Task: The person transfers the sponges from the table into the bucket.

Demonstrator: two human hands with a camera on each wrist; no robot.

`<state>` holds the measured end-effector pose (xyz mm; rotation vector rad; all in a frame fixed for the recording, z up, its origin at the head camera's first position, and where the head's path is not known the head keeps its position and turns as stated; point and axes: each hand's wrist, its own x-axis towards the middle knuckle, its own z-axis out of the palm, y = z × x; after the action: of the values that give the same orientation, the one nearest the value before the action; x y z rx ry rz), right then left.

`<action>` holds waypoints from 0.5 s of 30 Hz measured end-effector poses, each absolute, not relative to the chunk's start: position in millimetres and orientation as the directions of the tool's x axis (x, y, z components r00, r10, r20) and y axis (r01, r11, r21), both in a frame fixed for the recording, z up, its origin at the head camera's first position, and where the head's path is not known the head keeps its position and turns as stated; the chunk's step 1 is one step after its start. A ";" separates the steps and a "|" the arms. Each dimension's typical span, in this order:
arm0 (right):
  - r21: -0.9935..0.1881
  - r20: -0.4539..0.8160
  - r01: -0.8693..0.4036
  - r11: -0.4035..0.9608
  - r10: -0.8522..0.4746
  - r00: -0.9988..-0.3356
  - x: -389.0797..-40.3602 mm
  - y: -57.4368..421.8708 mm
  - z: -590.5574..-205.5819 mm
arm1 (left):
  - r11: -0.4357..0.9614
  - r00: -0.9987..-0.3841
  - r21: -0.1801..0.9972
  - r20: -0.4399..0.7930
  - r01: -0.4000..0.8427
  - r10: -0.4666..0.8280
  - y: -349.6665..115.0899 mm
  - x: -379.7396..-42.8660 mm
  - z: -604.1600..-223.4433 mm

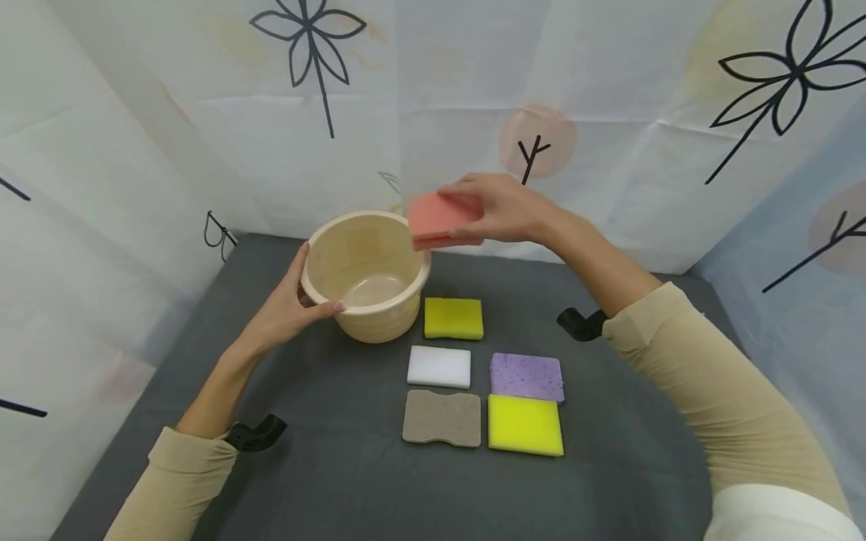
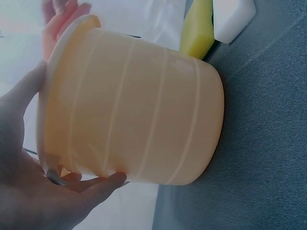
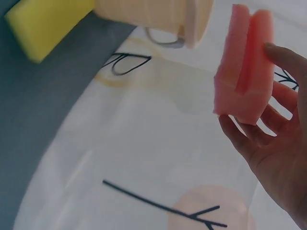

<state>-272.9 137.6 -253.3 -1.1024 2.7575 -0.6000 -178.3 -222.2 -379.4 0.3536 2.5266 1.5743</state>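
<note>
At the back of the table stands a cream plastic bucket with its mouth facing up. My left hand holds its left rim, thumb at the near edge and fingers against the wall, as the left wrist view also shows. Above the bucket's right rim, my right hand pinches a pink sponge between thumb and fingers. A deep groove runs between two thick layers of this sponge in the right wrist view. Inside, the visible part of the bucket's floor is bare.
Right of the bucket lies a yellow-green sponge. Nearer are a white sponge, a purple sponge, a grey-brown sponge with notched sides and a bright yellow sponge. Printed white cloth hangs behind the dark table.
</note>
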 end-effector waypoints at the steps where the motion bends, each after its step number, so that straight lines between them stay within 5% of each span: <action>1: -0.413 0.048 -0.636 0.652 -0.681 -0.730 -274.0 133.2 -253.5 | 0.420 -0.962 0.899 0.004 0.123 0.274 -222.2 -178.1 -379.8; 15: -0.512 0.074 -0.622 0.592 -0.691 -0.719 -293.2 80.1 -264.4 | 0.408 -0.968 0.907 0.003 0.109 0.252 -223.3 -178.1 -382.1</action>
<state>-293.2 80.1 -264.4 -1.1130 2.6830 -0.7837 -178.1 -223.3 -382.1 0.3247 2.5210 1.6077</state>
